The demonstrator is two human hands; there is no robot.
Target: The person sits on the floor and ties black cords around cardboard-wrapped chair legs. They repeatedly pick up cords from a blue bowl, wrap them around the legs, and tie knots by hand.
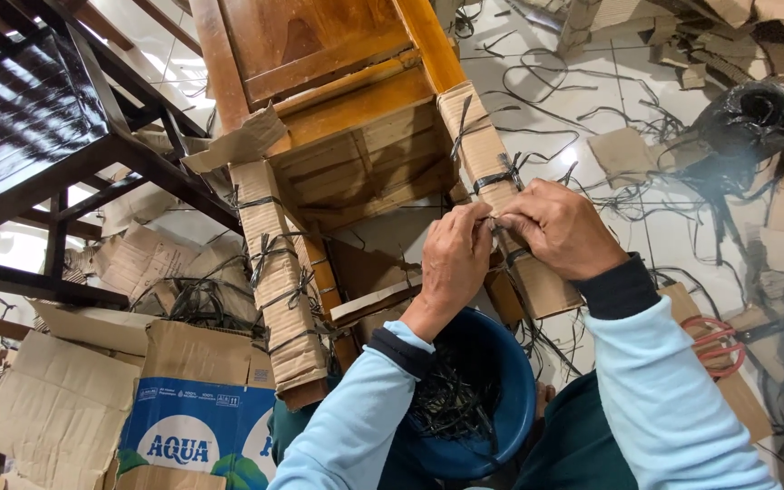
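A wooden chair (338, 54) lies tipped in front of me, two of its legs wrapped in corrugated cardboard. My left hand (454, 259) and my right hand (555, 227) meet on the right cardboard-wrapped leg (478, 136), pinching a thin black strap (498, 238) around it. Both hands' fingers are closed on the strap's ends. Other black straps (496, 177) bind that leg higher up. The left cardboard-wrapped leg (274, 272) carries several tied black straps. A blue bowl (514, 399) of black strap pieces sits on my lap below my hands.
A dark metal frame (65, 163) stands at the left. Flattened cardboard boxes (65, 408) lie at lower left. Loose black straps (592, 118) and cardboard scraps litter the white tile floor. A black bag (759, 118) is at upper right; red-handled scissors (714, 340) lie at right.
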